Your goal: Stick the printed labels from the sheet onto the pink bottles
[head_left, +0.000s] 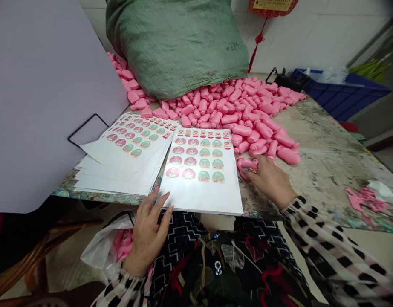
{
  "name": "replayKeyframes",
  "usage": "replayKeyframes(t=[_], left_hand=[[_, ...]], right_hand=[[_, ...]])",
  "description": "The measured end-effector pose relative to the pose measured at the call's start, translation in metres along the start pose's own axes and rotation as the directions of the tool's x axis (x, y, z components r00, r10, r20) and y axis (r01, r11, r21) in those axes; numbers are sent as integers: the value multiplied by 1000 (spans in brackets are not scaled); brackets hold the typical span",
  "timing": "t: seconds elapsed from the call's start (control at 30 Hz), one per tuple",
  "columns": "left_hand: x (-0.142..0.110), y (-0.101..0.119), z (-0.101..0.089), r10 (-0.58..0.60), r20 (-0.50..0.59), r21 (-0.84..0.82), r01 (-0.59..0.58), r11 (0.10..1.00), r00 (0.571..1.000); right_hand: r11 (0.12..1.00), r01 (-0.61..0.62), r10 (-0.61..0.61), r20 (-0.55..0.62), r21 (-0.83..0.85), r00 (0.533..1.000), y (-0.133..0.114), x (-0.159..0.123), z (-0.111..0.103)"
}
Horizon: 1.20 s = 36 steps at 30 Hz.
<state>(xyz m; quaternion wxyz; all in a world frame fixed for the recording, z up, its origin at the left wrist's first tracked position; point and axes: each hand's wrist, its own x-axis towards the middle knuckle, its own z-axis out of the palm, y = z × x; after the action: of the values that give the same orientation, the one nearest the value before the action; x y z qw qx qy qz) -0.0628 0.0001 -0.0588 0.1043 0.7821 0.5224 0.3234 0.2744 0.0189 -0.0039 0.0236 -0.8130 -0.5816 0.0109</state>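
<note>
My right hand [270, 178] reaches over the table to the right of the sticker sheets, its fingers closed around a small pink plastic bottle [247, 163]. Part of that bottle is hidden by the fingers. My left hand [150, 228] is at the table's front edge, fingers stretched and apart, holding nothing, close to the lower left corner of a stack of sticker sheets [201, 197]. Rows of pink and green labels are printed on the top sheet. A large heap of similar pink bottles [228, 119] spreads behind and beside the sheets.
More sticker sheets [116, 177] lie fanned at the left, beside a large pale panel [52, 102]. A green sack [180, 42] rests on the heap. A blue crate [340, 96] stands back right. Pink scraps [365, 199] lie at the right edge. Below left hangs a plastic bag [100, 243] with pink pieces.
</note>
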Motion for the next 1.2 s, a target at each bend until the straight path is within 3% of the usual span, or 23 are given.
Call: replayKeyframes(t=[0.13, 0.23, 0.33, 0.43, 0.6, 0.77, 0.83, 1.0, 1.1, 1.2], left_hand=[[-1, 3, 3, -148, 33, -94, 150, 984, 988], [-1, 2, 4, -262, 43, -150, 266, 952, 964], [0, 1, 5, -392, 61, -211, 396, 894, 918], [1, 4, 5, -489, 91, -354, 487, 798, 868], [7, 17, -1, -586, 146, -618, 536, 576, 797], [5, 20, -7, -646, 102, -646, 544, 535, 756], [1, 17, -9, -654, 70, -643, 535, 548, 753], [-1, 8, -20, -638, -78, -509, 519, 686, 766], [16, -8, -31, -587, -178, -413, 481, 773, 790], [46, -44, -38, -521, -240, -269, 460, 847, 819]], right_hand=[[1000, 1, -2, -89, -18, 996, -8, -1, -6], [987, 155, -150, -128, 34, 980, -20, -10, -6], [890, 438, -434, -54, 131, 899, -36, -29, 1], [790, 596, -608, 56, 145, 792, -49, -51, 12], [727, 674, -687, 116, 131, 718, -55, -73, 20], [685, 717, -729, 138, 131, 671, -53, -77, 15], [681, 719, -732, 136, 139, 667, -54, -75, 12], [686, 689, -721, 90, 231, 687, -54, -69, 10], [676, 670, -714, 47, 306, 698, -54, -66, 13], [669, 657, -707, 24, 348, 707, -53, -66, 17]])
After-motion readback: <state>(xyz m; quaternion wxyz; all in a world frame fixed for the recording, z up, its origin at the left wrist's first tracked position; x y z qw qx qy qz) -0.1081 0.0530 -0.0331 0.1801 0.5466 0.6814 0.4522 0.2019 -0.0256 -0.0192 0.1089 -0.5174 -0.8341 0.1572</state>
